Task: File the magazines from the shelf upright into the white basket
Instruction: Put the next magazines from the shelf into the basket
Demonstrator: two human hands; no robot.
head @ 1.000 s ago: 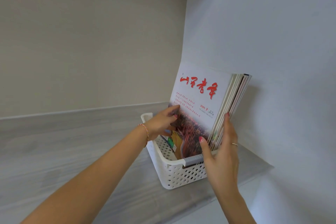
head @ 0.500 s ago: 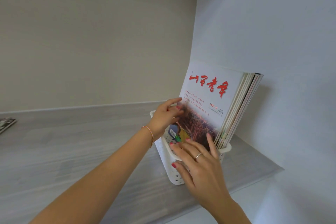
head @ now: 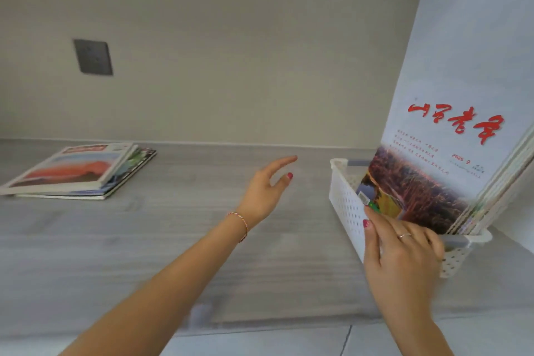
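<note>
We see the white basket [head: 345, 205] on the grey shelf [head: 173, 254], with magazines [head: 439, 170] standing tilted inside it. Our right hand [head: 401, 251] rests straight fingers on their front cover. Our left hand [head: 265, 191] hovers empty left of the basket, and further left lies a flat stack of magazines [head: 78, 172].

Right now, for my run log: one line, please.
left hand: open, free | right hand: on basket | magazines: unfiled
</note>
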